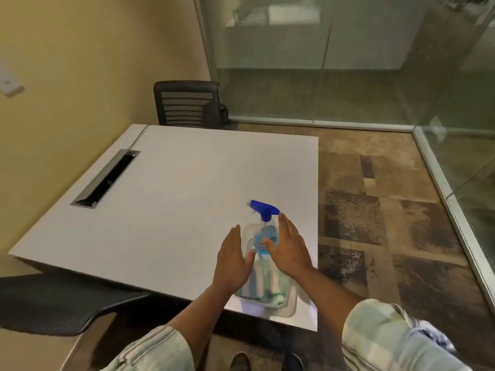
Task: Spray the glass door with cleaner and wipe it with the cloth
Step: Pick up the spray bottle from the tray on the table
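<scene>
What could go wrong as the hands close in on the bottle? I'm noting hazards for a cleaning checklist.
The clear tray sits at the table's near edge, so a nudge might tip it off. The spray bottle stands tall between the open left hand and right hand; a bump could topple it.

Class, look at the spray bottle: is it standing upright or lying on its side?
Upright. The spray bottle stands in a clear tray, its blue trigger head on top.

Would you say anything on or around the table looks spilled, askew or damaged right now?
Nothing stands out. The spray bottle stands upright in its clear tray on the table, with no visible spill.
</scene>
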Action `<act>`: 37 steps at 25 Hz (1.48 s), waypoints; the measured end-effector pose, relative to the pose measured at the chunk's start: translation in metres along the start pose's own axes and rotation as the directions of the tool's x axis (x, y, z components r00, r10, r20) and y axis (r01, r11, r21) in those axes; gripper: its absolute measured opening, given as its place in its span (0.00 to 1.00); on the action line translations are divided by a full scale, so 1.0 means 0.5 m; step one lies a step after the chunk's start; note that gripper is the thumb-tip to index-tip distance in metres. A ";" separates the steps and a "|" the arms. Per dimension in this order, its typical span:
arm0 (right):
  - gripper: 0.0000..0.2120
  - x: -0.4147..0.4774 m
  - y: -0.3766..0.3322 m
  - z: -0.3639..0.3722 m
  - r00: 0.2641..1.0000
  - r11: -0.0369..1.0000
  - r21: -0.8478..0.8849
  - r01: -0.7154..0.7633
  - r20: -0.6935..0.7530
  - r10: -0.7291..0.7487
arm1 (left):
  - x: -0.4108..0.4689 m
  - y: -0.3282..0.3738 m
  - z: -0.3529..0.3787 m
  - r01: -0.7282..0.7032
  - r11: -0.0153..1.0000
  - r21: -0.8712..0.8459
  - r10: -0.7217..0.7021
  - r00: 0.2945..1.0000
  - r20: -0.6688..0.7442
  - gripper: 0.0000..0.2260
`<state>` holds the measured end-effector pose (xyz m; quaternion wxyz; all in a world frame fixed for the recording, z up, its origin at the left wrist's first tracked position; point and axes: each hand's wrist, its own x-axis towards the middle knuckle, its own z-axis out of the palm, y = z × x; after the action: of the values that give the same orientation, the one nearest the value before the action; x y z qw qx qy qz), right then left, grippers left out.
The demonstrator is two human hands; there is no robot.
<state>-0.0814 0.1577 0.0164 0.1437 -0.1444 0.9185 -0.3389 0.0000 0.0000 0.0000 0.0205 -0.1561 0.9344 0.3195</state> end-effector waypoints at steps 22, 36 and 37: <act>0.10 0.098 -0.084 -0.074 0.989 0.883 0.466 -0.062 -0.091 0.118 | 0.205 -0.048 -0.015 -0.197 0.924 -0.327 0.250 0.960 0.129 0.25; 0.31 -0.120 -0.088 -0.257 0.936 0.730 0.666 0.150 -0.333 0.112 | 0.144 0.187 -0.049 -0.487 0.738 -0.467 0.666 0.635 0.392 0.17; 0.35 -0.149 -0.078 -0.271 0.914 0.713 0.673 0.199 -0.391 0.114 | 0.131 0.212 -0.037 -0.507 0.721 -0.473 0.689 0.600 0.407 0.17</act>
<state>-0.0557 0.2350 0.1537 -0.0135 -0.0276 0.7266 -0.6864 -0.0935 0.0498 0.0682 0.1573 0.2698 0.8201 0.4795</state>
